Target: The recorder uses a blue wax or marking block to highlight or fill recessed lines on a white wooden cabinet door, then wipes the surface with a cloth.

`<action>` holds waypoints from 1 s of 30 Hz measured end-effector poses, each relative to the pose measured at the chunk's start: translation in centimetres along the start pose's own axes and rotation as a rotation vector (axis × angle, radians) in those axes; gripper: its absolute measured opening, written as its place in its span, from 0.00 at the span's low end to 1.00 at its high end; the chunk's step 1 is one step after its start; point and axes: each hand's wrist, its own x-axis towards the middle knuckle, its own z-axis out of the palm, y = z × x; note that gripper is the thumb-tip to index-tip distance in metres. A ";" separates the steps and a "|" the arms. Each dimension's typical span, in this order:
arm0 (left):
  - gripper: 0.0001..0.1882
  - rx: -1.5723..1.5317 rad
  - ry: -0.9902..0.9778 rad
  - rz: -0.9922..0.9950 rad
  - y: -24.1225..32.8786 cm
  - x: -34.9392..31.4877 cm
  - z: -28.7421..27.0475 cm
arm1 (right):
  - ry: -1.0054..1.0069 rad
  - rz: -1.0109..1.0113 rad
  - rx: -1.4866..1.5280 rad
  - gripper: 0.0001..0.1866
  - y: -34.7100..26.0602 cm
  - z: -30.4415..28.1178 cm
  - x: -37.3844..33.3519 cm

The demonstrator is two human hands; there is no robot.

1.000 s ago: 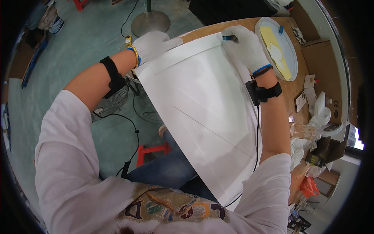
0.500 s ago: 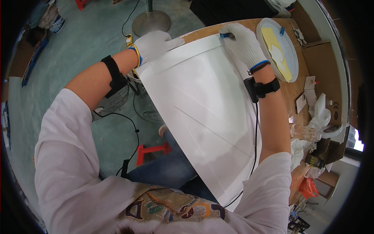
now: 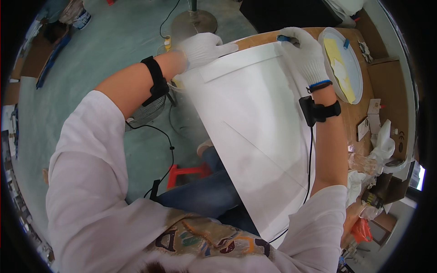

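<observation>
Across the upper centre of the frame, the left hand (image 3: pixel 203 50) lay open along the white sheet's (image 3: pixel 255 111) edge, seemingly steadying it, while the right hand (image 3: pixel 306 53) pinched a small blue piece (image 3: pixel 283 38).

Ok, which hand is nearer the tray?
Right. The right hand is just left of the tray; the left hand is farther left, at the upper-left corner of the white sheet.

Narrow gap along the far edge of the table (image 3: pixel 257 41), between left hand (image 3: pixel 205 49) and right hand (image 3: pixel 306 57); plate (image 3: pixel 351 63) and cardboard box (image 3: pixel 387 86) block the far right corner.
</observation>
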 end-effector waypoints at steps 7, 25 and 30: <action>0.35 -0.038 -0.062 -0.011 0.0 0.5 0.1 | -0.051 0.362 0.888 0.15 -3.2 -3.9 -4.2; 0.22 -1.015 -0.120 0.109 -8.5 -0.2 0.9 | -0.278 0.025 0.333 0.14 -16.5 1.2 -9.5; 0.15 -1.324 -0.168 -0.165 -8.8 -7.5 1.8 | -0.272 -0.115 0.190 0.13 -17.5 5.5 -5.1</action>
